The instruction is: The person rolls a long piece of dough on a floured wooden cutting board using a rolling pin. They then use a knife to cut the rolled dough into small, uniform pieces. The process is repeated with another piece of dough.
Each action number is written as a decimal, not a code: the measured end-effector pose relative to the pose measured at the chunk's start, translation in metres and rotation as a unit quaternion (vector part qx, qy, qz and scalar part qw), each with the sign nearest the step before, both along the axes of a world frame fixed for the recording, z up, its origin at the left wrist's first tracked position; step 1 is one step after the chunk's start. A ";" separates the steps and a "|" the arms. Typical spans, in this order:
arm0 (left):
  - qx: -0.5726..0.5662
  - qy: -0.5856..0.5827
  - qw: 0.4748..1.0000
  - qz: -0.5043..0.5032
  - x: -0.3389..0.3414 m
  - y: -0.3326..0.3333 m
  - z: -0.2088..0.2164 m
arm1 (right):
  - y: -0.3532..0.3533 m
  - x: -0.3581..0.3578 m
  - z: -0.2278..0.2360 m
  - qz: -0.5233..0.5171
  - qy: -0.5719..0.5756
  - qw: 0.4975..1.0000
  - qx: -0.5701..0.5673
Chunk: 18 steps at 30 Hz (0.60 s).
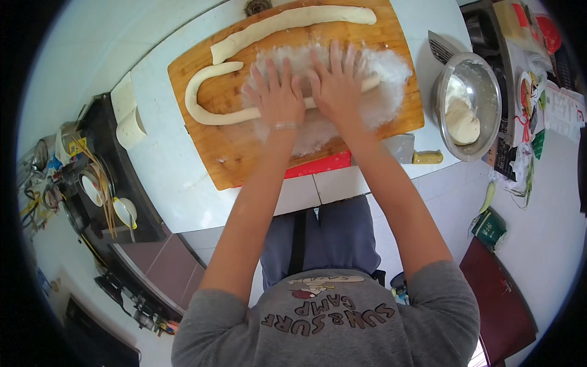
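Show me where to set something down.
Bare: the white table, lower left, between cutting board and dark worktop; mostly, the board's lower-left corner. Crowded: the right side, with steel bowl and cleaver; mid-board, with dough rope, flour, left hand and right hand.

Lighting's bright & soft, w/ strong fisheye bend & blk corners.

The left hand [278, 101] and right hand [336, 92] lie flat on one dough rope [194, 101] on the floury board [229, 156]. Beyond it lies a thicker roll [293, 22]. At right, a bowl [487, 98] holds a lump [463, 123].
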<state>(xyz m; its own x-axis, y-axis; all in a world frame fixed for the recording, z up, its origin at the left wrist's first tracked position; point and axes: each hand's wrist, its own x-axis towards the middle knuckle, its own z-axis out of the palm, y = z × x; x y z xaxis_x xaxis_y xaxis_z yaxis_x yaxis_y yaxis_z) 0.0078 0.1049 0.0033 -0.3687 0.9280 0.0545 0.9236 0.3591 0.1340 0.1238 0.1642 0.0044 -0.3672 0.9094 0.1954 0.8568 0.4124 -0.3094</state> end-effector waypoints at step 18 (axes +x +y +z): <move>-0.006 -0.009 0.999 -0.051 -0.058 -0.062 0.001 | 0.000 0.062 -0.014 0.002 -0.001 1.000 0.020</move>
